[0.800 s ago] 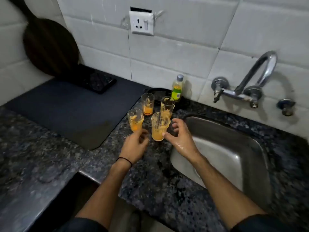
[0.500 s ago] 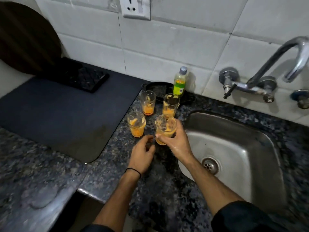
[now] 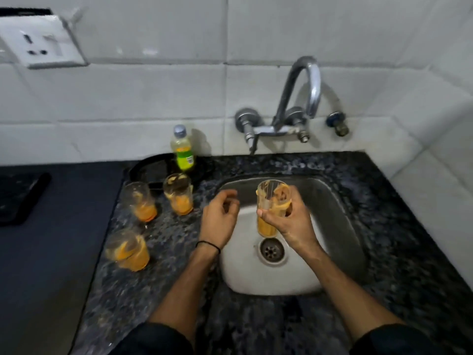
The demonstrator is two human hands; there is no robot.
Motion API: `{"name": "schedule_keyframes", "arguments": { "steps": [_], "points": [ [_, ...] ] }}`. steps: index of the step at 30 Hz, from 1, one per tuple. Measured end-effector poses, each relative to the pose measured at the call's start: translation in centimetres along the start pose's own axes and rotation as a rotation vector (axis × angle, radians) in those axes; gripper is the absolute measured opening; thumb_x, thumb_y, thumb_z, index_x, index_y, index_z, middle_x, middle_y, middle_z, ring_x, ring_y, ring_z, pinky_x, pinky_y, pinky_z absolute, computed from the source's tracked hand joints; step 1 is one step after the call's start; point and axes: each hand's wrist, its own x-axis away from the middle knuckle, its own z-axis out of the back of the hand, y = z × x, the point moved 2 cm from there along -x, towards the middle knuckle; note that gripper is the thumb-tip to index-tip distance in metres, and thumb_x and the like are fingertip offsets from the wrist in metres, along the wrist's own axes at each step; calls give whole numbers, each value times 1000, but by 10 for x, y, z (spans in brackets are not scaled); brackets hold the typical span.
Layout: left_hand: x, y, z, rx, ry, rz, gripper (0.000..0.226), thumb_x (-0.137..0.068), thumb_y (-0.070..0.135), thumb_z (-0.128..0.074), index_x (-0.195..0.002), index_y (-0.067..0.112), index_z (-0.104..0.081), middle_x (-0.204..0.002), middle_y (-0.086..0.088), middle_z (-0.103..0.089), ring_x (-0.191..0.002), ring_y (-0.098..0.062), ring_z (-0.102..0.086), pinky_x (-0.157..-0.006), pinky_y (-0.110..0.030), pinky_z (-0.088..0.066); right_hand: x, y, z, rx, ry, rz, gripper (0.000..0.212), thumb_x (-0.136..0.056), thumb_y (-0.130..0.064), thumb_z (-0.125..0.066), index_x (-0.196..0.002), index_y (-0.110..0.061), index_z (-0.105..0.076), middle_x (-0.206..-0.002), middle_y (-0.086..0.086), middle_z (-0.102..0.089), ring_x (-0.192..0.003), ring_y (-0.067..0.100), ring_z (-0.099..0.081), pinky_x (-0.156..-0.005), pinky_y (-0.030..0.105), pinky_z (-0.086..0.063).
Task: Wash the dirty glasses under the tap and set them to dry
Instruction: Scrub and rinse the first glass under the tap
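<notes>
Single view: head-worn wide-angle cam. Looks fwd & steeply down, facing tiled wall (image 3: 153, 98). Centres roughly on sink (image 3: 340, 213), w/ tap (image 3: 316, 85) upper centre-right & socket (image 3: 43, 44) cut by top-left edge. Sits close enough to catch both forearms crossing bottom edge. Puts left hand (image 3: 220, 219) & right hand (image 3: 294, 224) w/ glass (image 3: 266, 198) mid-frame. Takes in tabletop (image 3: 166, 265) left of sink, dark mat (image 3: 51, 278) at far left. Bends straight tile lines twd edges. Blurs a bit on left side.
</notes>
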Motion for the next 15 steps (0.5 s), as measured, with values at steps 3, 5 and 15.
{"name": "schedule_keyframes", "arguments": {
  "steps": [3, 5, 15],
  "points": [
    [-48, 48, -20, -43, 69, -56, 46, -94, 27, -63, -135, 8, -51, -116, -12, -67, -103, -23, -64, -89, -29, -49, -19, -2, 34, 1, 51, 25, 53, -70, -22, -90, -110, -25, -56, -105, -1, -72, -97, 18, -71, -87, 42, -58],
    [-82, 74, -33, -124, 65, -25, 64, -93, 41, -62, -142, 6, -40, -130, -19, -60, -116, -34, -59, -94, -38, -47, -31, -6, 50, 3, 68, 48, 53, -69, -23, -90, -109, -27, -56, -104, -3, -71, -97, 16, -70, -86, 39, -58],
    [-145, 77, -62, -95, 155, 60, 38, -91, 43, -51, -82, 8, -64, -81, -20, -69, -79, -37, -69, -71, -46, -56, -74, -1, 80, -22, -61, 96, 55, -70, -18, -91, -113, -22, -56, -103, -7, -70, -97, 9, -69, -84, 26, -56]
  ]
}}
